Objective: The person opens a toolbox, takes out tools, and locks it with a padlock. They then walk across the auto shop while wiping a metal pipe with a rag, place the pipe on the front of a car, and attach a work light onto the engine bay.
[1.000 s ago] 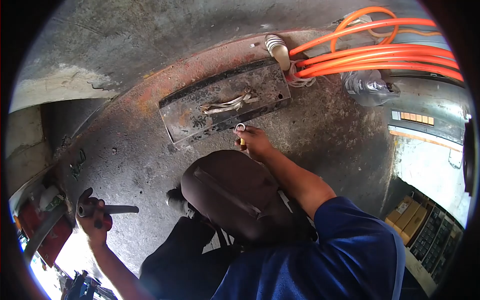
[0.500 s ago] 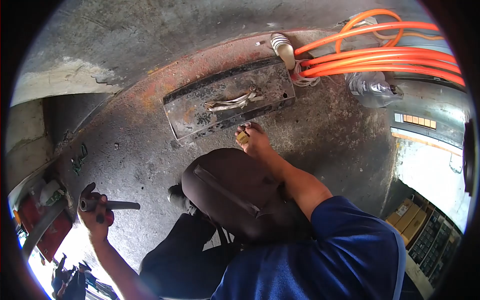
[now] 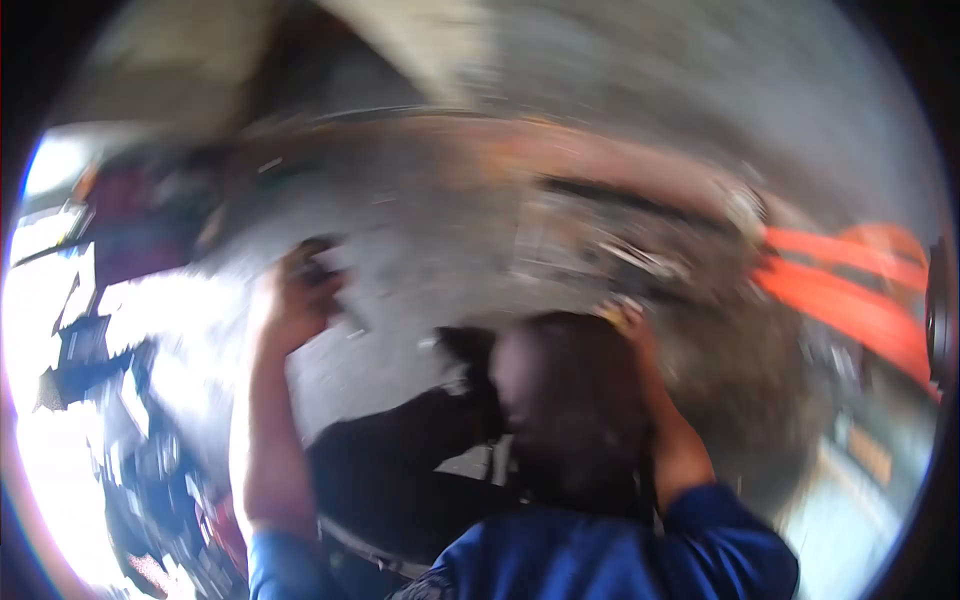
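Left hand: raised over the floor, well apart from the right hand; the left hand (image 3: 303,300) has its fingers curled around 1 dark tool (image 3: 320,268).
Dark tool: in the left hand, its outline smeared by blur; a thin end seems to reach down and right of the fingers.
Right hand: beyond the dark rounded cloth (image 3: 570,400), near the metal box; the right hand (image 3: 636,325) has its fingers drawn in narrow on 1 small yellow piece (image 3: 614,318).
Yellow piece: at the fingertips of the right hand, too blurred to tell its shape.
Arms: 2, both bare below blue sleeves (image 3: 730,535), the left stretched well out to the side.
Metal box: on the floor (image 3: 410,235) past the right hand, with a pale handle (image 3: 645,260) across the top of the metal box (image 3: 570,235).
Slipper: 1 pale slipper (image 3: 745,208), beside the far right end of the box.
Hoses: orange hoses (image 3: 850,285) at the right, near the slipper.
Left side: bright glare, with dark blurred items (image 3: 150,440) in it.
Sharpness: the whole view is streaked, so small details cannot be told.
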Demonstrator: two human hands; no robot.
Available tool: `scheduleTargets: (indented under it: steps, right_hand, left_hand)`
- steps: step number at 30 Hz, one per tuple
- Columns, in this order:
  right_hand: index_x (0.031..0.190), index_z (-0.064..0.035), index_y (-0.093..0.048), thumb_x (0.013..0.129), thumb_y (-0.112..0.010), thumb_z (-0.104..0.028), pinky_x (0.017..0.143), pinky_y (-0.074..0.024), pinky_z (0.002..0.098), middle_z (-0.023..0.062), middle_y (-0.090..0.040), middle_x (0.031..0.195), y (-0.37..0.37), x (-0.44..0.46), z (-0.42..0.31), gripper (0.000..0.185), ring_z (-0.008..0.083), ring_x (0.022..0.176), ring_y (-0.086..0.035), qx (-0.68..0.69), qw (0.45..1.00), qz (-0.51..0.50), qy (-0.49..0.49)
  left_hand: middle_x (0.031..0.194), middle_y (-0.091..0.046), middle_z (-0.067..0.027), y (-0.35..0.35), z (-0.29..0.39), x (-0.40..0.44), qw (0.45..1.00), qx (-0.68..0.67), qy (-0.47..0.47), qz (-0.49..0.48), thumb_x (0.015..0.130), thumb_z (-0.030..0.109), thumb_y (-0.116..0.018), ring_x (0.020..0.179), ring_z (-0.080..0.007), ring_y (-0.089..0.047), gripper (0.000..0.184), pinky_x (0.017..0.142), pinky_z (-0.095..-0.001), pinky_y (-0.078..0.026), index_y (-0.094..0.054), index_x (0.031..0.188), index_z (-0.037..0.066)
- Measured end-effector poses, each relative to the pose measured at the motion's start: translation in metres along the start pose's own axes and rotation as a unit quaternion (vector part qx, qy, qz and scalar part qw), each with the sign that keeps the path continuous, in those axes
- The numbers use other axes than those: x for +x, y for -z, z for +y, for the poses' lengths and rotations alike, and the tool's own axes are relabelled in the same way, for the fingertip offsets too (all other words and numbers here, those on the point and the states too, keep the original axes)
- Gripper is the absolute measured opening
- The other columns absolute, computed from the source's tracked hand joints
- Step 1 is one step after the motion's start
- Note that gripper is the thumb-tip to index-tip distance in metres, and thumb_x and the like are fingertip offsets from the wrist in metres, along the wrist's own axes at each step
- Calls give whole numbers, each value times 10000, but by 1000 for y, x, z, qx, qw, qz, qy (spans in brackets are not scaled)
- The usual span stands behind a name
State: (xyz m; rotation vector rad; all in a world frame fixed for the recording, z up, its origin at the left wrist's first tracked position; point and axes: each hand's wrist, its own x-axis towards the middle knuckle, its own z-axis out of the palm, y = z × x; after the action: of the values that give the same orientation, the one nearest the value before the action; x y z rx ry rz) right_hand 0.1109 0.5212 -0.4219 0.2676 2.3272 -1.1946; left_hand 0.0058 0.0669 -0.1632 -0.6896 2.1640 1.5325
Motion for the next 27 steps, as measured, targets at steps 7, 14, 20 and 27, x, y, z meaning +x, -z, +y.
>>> scheduleTargets:
  steps: [7, 14, 20, 27]
  right_hand:
    - [1133, -83, -660, 894, -628, -270, 766, -517, 351, 91, -681, 991, -38, 19, 54, 306, 228, 893, -650, 342, 915, -36, -213]
    - [1134, -84, -650, 909, -608, -268, 742, -515, 341, 82, -677, 971, -24, 32, 46, 293, 215, 867, -647, 174, 958, -85, -209]
    - [1134, -85, -642, 921, -591, -265, 723, -514, 332, 75, -673, 955, -8, 40, 42, 283, 205, 844, -645, 72, 968, -107, -214]
    - [1134, -87, -632, 936, -571, -262, 699, -513, 322, 66, -669, 935, 28, 34, 14, 271, 193, 818, -642, -43, 963, -129, -232]
  left_hand:
    - [972, -713, -111, 10, 31, -25, 962, 247, -104, 51, 770, 145, -786, 891, -199, -673, 457, 785, -339, -528, -615, 1191, 102]
    - [1024, -686, -170, 24, 26, -32, 953, 241, -164, 87, 730, 237, -781, 1021, -350, -638, 470, 873, -410, -512, -635, 1137, 55]
    - [987, -689, -159, 42, 20, -32, 964, 218, -124, 90, 728, 198, -750, 996, -343, -644, 371, 850, -428, -504, -656, 1067, 82]
    - [949, -692, -165, 62, 10, -29, 967, 180, -147, 107, 712, 169, -723, 980, -343, -650, 338, 835, -434, -517, -670, 1034, 84]
